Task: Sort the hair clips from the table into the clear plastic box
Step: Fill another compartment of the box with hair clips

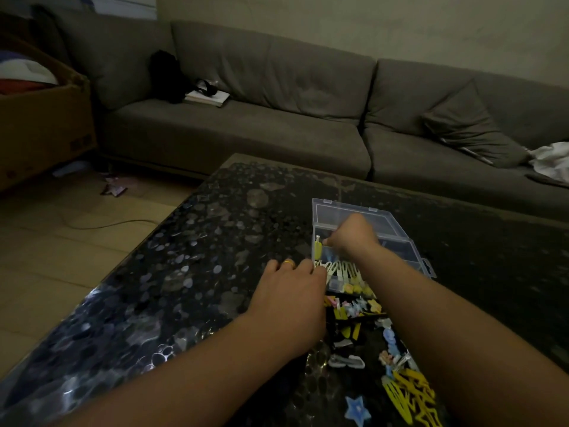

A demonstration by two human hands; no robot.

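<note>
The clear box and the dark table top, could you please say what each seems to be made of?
The clear hinged box looks like thin glossy transparent plastic: the table shows through it. The dark table top looks glassy or polished, with bright reflections over a pebble pattern; which one is unclear.

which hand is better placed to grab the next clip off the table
Probably the left hand. It rests on the table at the box's near left corner, right beside the loose clips. The right hand is reaching into the clear plastic box, busy with a clip there.
</note>
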